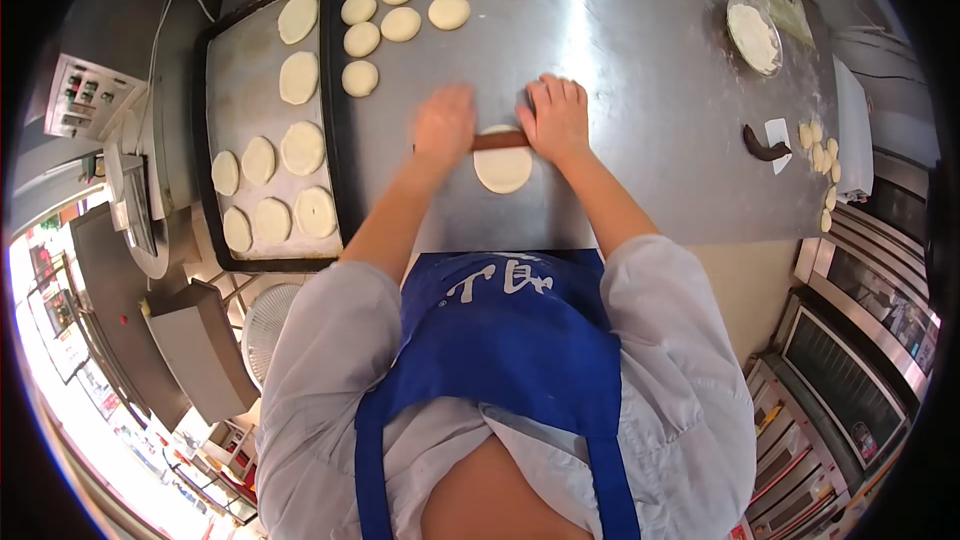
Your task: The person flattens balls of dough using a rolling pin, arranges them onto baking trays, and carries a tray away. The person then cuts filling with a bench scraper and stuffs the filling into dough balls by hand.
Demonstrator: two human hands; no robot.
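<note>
A brown rolling pin [500, 141] lies across a flattened dough round [503, 172] on the metal table in front of me. My left hand [446, 125], somewhat blurred, is closed over the pin's left end. At its other end, my right hand [558, 118] grips the pin, the thumb turned inward toward the dough. Only the pin's middle shows between the hands; both ends are hidden under them. The dough sticks out above and below the pin, more on the side near me.
To the left, a dark-rimmed baking tray [333, 140] carries several flattened dough rounds. Several thicker dough pieces [400, 24] lie on the table [640, 70] beyond my hands. A bowl of flour [753, 36], a dark curved object [765, 145] and small dough lumps [832, 155] are at right.
</note>
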